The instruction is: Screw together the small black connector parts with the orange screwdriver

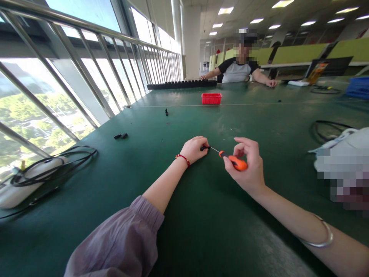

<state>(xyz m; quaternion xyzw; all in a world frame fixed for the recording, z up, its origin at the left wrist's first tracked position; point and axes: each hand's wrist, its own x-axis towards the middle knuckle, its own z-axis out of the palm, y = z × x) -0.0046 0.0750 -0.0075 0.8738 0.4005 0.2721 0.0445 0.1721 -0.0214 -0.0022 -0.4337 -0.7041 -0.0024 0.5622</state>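
Observation:
My left hand (196, 149) rests on the green table, its fingers closed round a small black part (204, 148) whose kind I cannot make out. In my right hand (250, 163) is an orange and black screwdriver (238, 163), gripped by the handle between thumb and fingers. Its thin metal shaft points left, and the tip meets the black part at my left fingertips. Farther off to the left lie some small black pieces (120, 136), and another small black piece (166, 112) sits beyond my left hand.
A red bin (211, 99) stands toward the far side, near a long black rack (182, 84). Across the table sits a person (238, 71). Cables (54, 169) lie over a white object at left; a white bag-like bundle (346, 154) is at right, below a blue basket (357, 87).

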